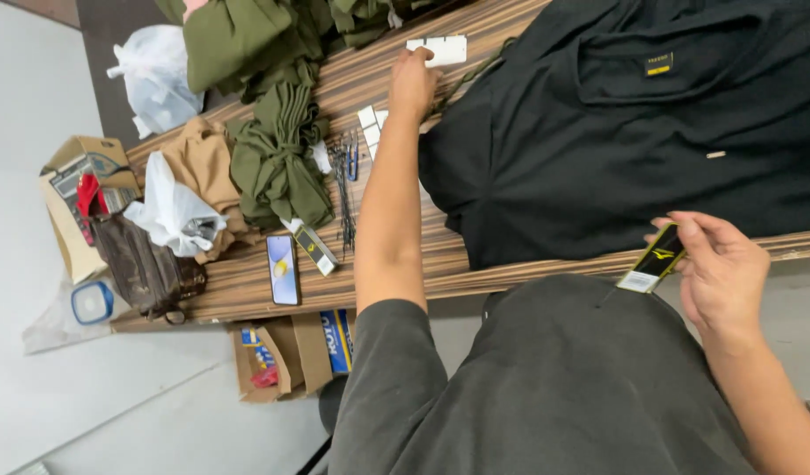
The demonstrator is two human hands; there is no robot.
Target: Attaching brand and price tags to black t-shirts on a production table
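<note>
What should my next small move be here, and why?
Probably lift one white tag with your left hand and bring it back. That hand already rests on the tags at the table's far edge, while your right hand holds a black hang tag beside the black garment.

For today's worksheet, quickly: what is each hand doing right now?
Left hand: fingers curled on a white card on the table.
Right hand: shut on a black tag.
</note>
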